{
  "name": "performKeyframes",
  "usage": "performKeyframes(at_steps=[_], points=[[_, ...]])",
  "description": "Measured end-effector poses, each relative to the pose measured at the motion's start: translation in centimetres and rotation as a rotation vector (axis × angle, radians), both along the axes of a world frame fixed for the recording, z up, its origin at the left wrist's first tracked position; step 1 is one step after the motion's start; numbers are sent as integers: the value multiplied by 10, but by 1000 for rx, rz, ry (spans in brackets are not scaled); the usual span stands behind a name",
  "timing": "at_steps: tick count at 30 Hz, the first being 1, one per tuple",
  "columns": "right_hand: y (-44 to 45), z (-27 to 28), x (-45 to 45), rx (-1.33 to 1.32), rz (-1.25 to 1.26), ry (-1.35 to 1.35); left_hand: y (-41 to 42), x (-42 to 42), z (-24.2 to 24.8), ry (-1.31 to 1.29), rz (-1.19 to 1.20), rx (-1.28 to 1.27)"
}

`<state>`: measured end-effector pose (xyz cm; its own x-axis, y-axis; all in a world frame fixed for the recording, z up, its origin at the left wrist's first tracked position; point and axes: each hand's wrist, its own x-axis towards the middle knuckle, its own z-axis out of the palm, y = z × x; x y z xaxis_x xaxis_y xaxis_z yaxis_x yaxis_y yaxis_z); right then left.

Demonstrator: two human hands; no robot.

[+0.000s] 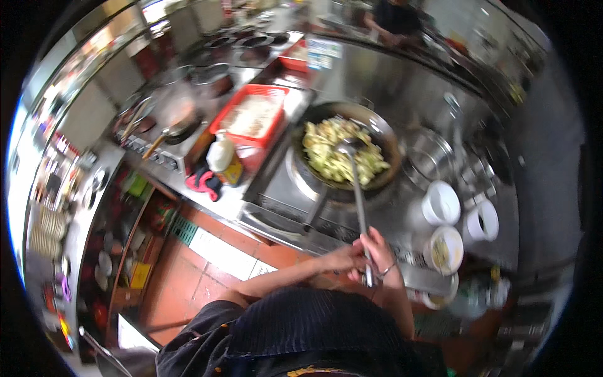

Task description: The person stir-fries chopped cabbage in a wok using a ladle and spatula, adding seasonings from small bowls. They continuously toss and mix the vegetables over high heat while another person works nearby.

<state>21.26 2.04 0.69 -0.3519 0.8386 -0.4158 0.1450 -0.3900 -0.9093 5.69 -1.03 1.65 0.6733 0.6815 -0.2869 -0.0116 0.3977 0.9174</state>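
Note:
A large wok (393,162) holds a heap of pale green chopped vegetables, likely cabbage (325,141). The bowl of a long-handled metal ladle (359,198) rests on the vegetables, and its handle runs down towards my body. Around the lower handle my right hand (380,254) is closed, with a bracelet at the wrist. My left hand (346,259) lies against the same handle from the left; its fingers are partly hidden and blurred, so its hold is unclear. The wok's own handle (315,209) points down to the left, with neither hand on it.
Left of the wok stand a red plastic basket (273,136) with white contents, a bottle (221,158) and a black and red cloth (205,184). White tubs (441,203) and a metal pot (429,158) stand at the right. Another pan (176,125) steams at far left. A person (395,23) is beyond the stove.

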Motion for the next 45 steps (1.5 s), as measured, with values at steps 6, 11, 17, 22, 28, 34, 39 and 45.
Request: performKeyframes(at_steps=[6,11,17,22,28,34,39,45], points=[[-15,-12,-1,377,-25,-542,-4,-62,-58,68,105,-127],[-42,25,23,293,223,-404,17,-104,-24,-450,689,-602],[7,32,-73,99,81,-367,46,-82,3,-572,658,-587],[-1,54,-49,40,-55,-351,51,-81,-8,-570,648,-580],[-37,47,9,193,95,-524,48,-94,18,-385,603,-636],[39,54,-63,20,23,-448,55,-92,-4,-484,654,-638],[17,67,-30,45,-89,-234,59,-97,-6,-399,691,-618],[-29,103,-4,143,19,-731,57,-101,-6,-432,653,-598]])
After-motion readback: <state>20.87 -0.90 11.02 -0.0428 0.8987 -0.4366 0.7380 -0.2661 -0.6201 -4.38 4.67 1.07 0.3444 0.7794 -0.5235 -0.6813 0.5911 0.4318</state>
